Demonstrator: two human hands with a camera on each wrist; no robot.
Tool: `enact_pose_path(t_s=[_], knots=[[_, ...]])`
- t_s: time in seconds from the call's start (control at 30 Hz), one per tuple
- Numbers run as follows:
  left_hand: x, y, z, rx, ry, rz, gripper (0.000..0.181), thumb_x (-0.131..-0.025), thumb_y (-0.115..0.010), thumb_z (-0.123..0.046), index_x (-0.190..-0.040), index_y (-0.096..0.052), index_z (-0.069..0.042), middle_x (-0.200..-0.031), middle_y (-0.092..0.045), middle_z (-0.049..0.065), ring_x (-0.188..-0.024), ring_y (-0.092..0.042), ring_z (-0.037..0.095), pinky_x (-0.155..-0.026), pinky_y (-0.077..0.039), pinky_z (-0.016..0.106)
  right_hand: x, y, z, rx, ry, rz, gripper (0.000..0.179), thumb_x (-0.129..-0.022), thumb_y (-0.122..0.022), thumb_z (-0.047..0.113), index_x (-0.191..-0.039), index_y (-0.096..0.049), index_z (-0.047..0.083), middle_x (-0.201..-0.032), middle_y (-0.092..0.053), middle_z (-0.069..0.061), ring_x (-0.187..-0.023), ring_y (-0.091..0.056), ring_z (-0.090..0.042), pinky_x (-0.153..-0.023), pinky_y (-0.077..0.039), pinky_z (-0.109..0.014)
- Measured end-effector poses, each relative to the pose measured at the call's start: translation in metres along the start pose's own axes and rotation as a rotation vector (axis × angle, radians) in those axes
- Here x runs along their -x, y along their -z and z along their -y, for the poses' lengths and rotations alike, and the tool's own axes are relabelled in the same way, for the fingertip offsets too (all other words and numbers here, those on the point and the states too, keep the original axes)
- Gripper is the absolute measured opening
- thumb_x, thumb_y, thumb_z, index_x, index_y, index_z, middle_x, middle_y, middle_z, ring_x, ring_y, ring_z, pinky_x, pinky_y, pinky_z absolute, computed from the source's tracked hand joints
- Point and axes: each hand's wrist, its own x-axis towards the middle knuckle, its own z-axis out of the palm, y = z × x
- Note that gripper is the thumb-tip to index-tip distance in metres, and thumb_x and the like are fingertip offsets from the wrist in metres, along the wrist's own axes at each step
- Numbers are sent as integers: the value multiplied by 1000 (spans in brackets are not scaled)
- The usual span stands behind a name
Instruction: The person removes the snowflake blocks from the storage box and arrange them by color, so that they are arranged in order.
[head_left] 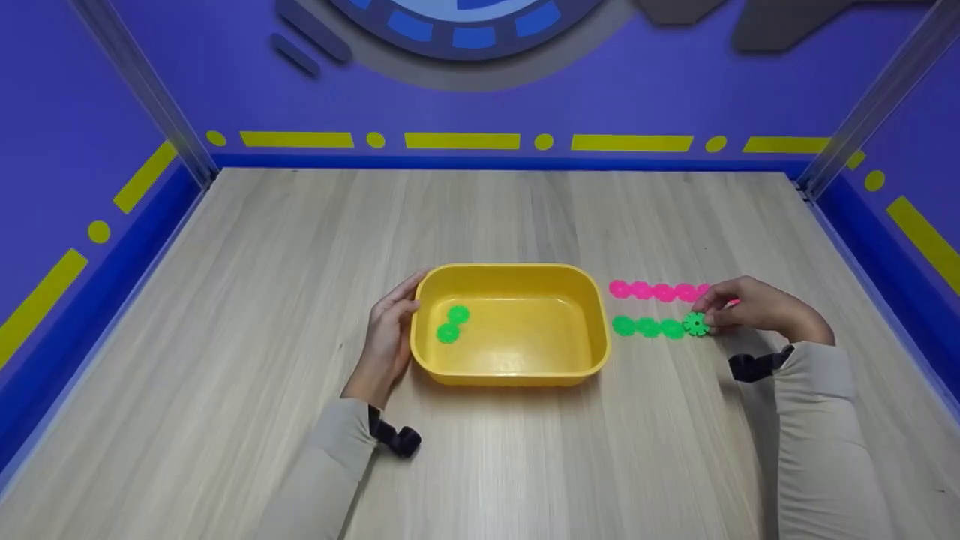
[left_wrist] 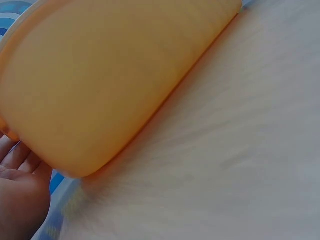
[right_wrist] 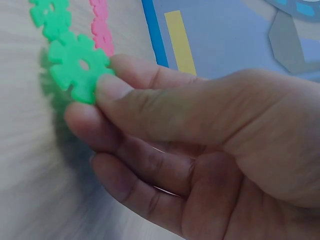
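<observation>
A shallow yellow plastic bin (head_left: 510, 380) stands mid-table with two green notched discs (head_left: 453, 324) inside, near its left wall. My left hand (head_left: 390, 330) holds the bin by its left end, the thumb at the rim; in the left wrist view part of that hand (left_wrist: 22, 192) shows beside the bin's wall (left_wrist: 100, 85). Between thumb and fingers, my right hand (head_left: 757, 307) pinches a green notched disc (head_left: 696, 324), flower-like with a centre hole. That disc is at the right end of a row of green discs (head_left: 648, 327). The right wrist view shows the pinched disc (right_wrist: 77, 67) close up.
Behind the green row lies a row of pink discs (head_left: 663, 292), its right end partly hidden by my right hand. The wooden table (head_left: 480, 217) is bounded by blue-purple walls (head_left: 480, 112) at the back and both sides.
</observation>
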Motion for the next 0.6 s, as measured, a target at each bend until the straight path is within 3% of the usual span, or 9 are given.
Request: enact_pose_path(t_s=[0.6], knots=[[0,-1,-1,21,12,-14,54,-86,-38,9,-140,-43,6,-151,-40,15,-143,-32,20,-118,-28,32,-2,-3,-6,67,-21,-27,25,-90,-59,8,-111,-64,-3,-97,-66,-9,-75,-58,-9,-67,-52,-25]])
